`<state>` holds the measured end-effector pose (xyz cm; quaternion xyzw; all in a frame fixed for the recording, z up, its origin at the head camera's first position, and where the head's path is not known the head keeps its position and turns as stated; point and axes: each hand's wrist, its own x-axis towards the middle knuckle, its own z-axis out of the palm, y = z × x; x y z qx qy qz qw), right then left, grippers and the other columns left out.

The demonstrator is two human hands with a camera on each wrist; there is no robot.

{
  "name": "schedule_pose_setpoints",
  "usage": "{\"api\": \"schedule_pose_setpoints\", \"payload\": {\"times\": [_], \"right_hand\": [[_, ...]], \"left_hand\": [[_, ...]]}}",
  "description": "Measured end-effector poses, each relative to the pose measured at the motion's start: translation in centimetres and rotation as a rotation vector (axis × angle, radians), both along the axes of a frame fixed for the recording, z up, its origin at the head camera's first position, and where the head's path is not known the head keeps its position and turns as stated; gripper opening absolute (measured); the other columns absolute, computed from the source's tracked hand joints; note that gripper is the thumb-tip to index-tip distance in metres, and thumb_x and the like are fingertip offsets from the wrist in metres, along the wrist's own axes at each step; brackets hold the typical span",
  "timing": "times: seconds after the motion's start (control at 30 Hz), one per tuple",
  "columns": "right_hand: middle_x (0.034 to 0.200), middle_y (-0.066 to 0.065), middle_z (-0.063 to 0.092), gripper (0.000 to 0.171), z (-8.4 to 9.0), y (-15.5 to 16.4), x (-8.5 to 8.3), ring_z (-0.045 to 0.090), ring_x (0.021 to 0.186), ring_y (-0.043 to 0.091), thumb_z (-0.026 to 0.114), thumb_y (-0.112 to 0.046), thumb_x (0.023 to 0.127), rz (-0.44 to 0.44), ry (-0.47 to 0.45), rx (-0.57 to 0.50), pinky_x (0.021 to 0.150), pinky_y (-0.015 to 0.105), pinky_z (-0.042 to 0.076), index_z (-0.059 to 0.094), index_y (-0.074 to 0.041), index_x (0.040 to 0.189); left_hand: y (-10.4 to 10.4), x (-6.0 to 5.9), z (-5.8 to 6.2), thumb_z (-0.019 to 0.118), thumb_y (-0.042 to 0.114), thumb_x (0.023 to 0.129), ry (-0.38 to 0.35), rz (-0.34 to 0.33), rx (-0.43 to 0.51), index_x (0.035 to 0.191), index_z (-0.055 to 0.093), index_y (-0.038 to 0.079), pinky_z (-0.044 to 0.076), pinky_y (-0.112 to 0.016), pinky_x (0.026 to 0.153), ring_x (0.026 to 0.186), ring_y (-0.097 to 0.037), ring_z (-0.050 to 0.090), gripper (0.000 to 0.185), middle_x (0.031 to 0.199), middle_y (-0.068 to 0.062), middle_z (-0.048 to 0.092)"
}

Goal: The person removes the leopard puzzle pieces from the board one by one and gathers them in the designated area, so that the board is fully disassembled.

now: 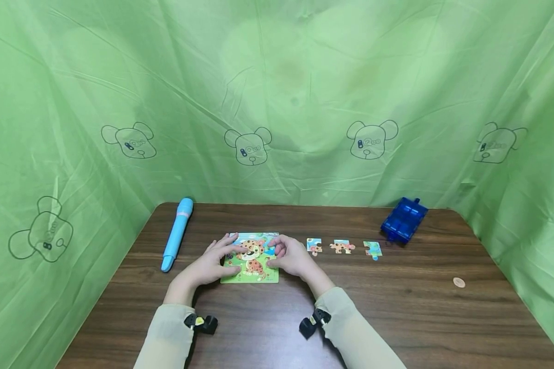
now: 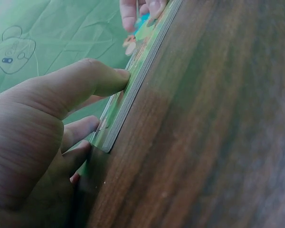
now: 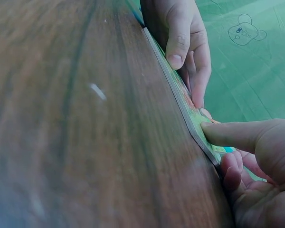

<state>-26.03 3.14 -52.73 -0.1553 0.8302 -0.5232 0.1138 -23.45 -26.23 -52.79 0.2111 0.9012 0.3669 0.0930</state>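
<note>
A jigsaw puzzle board [image 1: 243, 277] with a spotted cartoon animal on green and blue lies flat on the brown table. My left hand [image 1: 214, 261] rests over its left side, fingers spread and thumb on its surface. At the right side of the board, my right hand [image 1: 293, 254] pinches a jigsaw piece [image 3: 223, 149] between thumb and curled fingers. That piece is tilted up from the board and mostly hidden by the fingers. To the right lie three loose pieces in a row: a left one [image 1: 314, 245], a middle one [image 1: 342, 246] and a right one [image 1: 373, 249].
A light blue pen-shaped stick [image 1: 177, 236] lies at the back left of the table [image 1: 397, 312]. Toward the back right sits a dark blue translucent plastic case [image 1: 404, 220]. A small pale oval disc [image 1: 459, 282] is at the right. Green cloth [image 1: 295, 169] surrounds the table.
</note>
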Motion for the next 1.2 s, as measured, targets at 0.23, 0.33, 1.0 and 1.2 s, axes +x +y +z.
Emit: {"api": "schedule_pose_setpoints", "payload": {"times": [0.23, 0.33, 1.0, 1.2], "right_hand": [[0.099, 0.006, 0.063, 0.045, 0.08, 0.00, 0.03, 0.060, 0.080, 0.014, 0.096, -0.003, 0.079, 0.004, 0.020, 0.005, 0.076, 0.031, 0.054, 0.073, -0.010, 0.116], [0.103, 0.007, 0.064, 0.044, -0.02, 0.02, -0.02, 0.061, 0.082, 0.014, 0.096, -0.004, 0.079, 0.008, 0.031, 0.013, 0.078, 0.033, 0.054, 0.072, -0.011, 0.116], [0.095, 0.004, 0.067, 0.045, -0.33, 0.11, -0.03, 0.064, 0.083, 0.015, 0.096, -0.001, 0.078, 0.013, 0.025, -0.028, 0.079, 0.034, 0.057, 0.071, -0.014, 0.113], [0.095, 0.006, 0.067, 0.044, -0.23, 0.13, -0.02, 0.064, 0.082, 0.015, 0.096, 0.000, 0.079, 0.018, 0.043, -0.012, 0.077, 0.034, 0.057, 0.070, -0.014, 0.112]], "left_hand": [[0.05, -0.01, 0.08, 0.082, 0.027, 0.099, 0.011, -0.003, 0.002, 0.145, 0.072, 0.023, 0.001, -0.072, 0.130, 0.167, -0.046, 0.012, 0.047, 0.178, -0.017, 0.029], [0.03, -0.03, 0.01, 0.082, 0.027, 0.099, 0.015, -0.002, 0.002, 0.144, 0.072, 0.024, 0.001, -0.072, 0.130, 0.167, -0.046, 0.012, 0.047, 0.178, -0.017, 0.030], [-0.10, 0.06, -0.17, 0.081, 0.030, 0.100, 0.013, -0.008, -0.002, 0.145, 0.071, 0.023, 0.001, -0.072, 0.130, 0.167, -0.046, 0.012, 0.047, 0.178, -0.017, 0.029], [-0.13, -0.01, -0.24, 0.081, 0.030, 0.100, 0.014, -0.008, -0.002, 0.146, 0.070, 0.024, 0.001, -0.072, 0.130, 0.167, -0.045, 0.012, 0.048, 0.179, -0.017, 0.028]]}}
